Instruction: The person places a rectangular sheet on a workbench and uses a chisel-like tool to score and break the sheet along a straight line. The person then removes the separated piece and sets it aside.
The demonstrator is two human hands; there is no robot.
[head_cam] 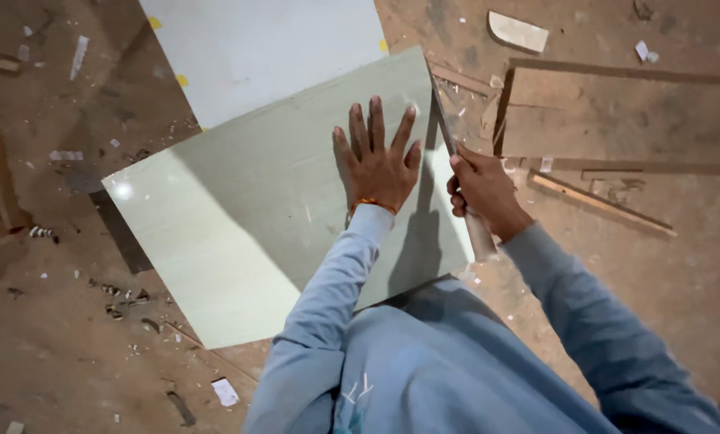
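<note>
A pale green laminate sheet (247, 209) lies flat on a dusty floor, tilted diagonally. My left hand (378, 157) presses flat on it with fingers spread, near its right edge. My right hand (479, 191) is closed around the handle of a long thin blade tool (444, 120) that runs along the sheet's right edge. Both arms wear light blue sleeves, and an orange band circles my left wrist.
A white sheet (263, 48) lies under the green one at the top. A brown board (617, 112) and wooden strips (601, 202) lie to the right. Offcuts, screws (42, 233) and scraps litter the floor on the left and at the bottom.
</note>
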